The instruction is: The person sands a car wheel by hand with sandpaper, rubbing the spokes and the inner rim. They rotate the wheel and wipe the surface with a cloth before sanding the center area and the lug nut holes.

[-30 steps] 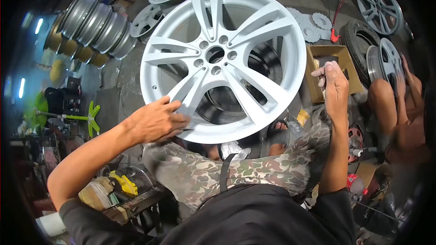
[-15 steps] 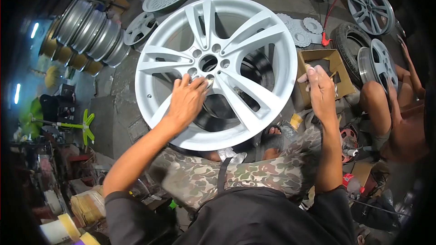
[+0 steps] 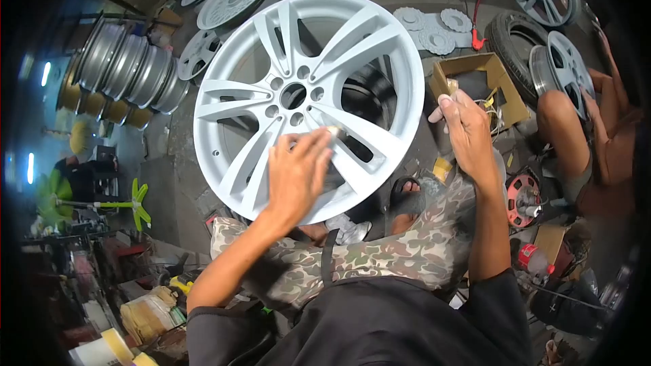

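Note:
A large light-grey alloy wheel rim (image 3: 409, 81) with double spokes lies face up in front of my lap. Over its near spokes is my left hand (image 3: 298, 169), smeared by motion, its fingers bent around a small pale piece (image 3: 333, 132) at the fingertips. My right hand (image 3: 466, 135) is held up off the rim's right side, thumb and fingers pinched together. A small tan piece (image 3: 452, 85) sticks up from that pinch; the rest of it is hidden by the fingers.
An open cardboard box (image 3: 512, 85) stands behind my right hand, near a tyre (image 3: 505, 34). Another person's hand (image 3: 591, 105) rests by a smaller wheel (image 3: 569, 61) at right. Stacked rims (image 3: 122, 61) stand at left, above a green fan (image 3: 139, 205).
My left hand has moved from the hub toward the near right spoke. The rim sits further left in view, while my right hand keeps its pinch.

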Motion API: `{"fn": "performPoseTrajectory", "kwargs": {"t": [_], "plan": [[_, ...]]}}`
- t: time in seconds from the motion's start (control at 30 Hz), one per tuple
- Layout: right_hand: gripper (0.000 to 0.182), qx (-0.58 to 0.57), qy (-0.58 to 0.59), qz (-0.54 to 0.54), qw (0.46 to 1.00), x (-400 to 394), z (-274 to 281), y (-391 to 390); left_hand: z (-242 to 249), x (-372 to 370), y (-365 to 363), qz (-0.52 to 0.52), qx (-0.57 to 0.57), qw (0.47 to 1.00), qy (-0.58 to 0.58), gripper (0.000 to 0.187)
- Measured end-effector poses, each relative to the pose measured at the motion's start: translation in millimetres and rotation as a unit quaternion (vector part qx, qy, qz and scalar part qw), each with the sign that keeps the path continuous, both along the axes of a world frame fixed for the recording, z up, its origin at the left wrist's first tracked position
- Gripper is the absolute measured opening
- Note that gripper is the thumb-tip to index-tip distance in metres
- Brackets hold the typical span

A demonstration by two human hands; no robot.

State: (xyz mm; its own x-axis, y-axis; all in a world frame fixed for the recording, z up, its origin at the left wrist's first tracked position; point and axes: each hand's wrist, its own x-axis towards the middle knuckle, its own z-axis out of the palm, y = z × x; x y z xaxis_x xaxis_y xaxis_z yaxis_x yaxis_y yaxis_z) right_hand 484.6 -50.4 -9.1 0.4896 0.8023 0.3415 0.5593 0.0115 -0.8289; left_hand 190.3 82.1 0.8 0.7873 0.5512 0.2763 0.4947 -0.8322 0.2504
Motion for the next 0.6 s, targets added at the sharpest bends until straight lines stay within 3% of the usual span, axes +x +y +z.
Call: {"fn": "performPoseTrajectory", "kwargs": {"t": [0.1, 0.17, 0.2, 0.3, 0.37, 0.43, 0.5, 0.57, 0.6], "plan": [[0.043, -0.015, 0.015, -0.010, 1.000, 3.9, -0.3, 2.5, 13.9, 8.0, -10.3, -0.116, -0.040, 0.992, 0.021, 0.029], [0.044, -0.009, 0.012, 0.001, 1.000, 5.7, -3.7, 4.0, 9.5, 12.0, 29.0, -0.094, -0.146, 0.983, 0.064, 0.027], [0.044, -0.015, 0.015, 0.002, 1.000, 5.3, -3.2, 4.9, 8.2, 20.5, 43.2, -0.022, -0.092, 0.990, 0.106, 0.033], [0.044, -0.024, 0.012, 0.001, 1.000, 8.9, -8.0, 1.8, 12.0, 37.9, 39.3, -0.074, -0.104, 0.970, 0.205, 0.035], [0.044, -0.033, 0.011, 0.004, 0.999, 11.8, -9.5, -2.4, 18.0, 38.4, 4.6, -0.204, -0.190, 0.954, 0.107, 0.040], [0.043, -0.041, 0.026, -0.015, 0.999, 12.0, -6.5, -5.3, 44.1, 46.4, 22.3, -0.148, -0.198, 0.937, 0.245, 0.035], [0.044, -0.046, 0.030, -0.018, 0.998, 13.4, -6.1, -6.4, 43.4, 50.5, 58.4, -0.075, -0.120, 0.949, 0.282, 0.045], [0.044, -0.044, 0.029, -0.030, 0.998, 19.1, -5.4, -6.6, 32.9, 51.3, 52.5, -0.021, -0.138, 0.929, 0.342, 0.044], [0.044, -0.032, 0.019, -0.025, 0.999, 21.4, -8.2, -7.4, 28.2, 47.2, 31.7, -0.124, -0.154, 0.954, 0.227, 0.043]]}}
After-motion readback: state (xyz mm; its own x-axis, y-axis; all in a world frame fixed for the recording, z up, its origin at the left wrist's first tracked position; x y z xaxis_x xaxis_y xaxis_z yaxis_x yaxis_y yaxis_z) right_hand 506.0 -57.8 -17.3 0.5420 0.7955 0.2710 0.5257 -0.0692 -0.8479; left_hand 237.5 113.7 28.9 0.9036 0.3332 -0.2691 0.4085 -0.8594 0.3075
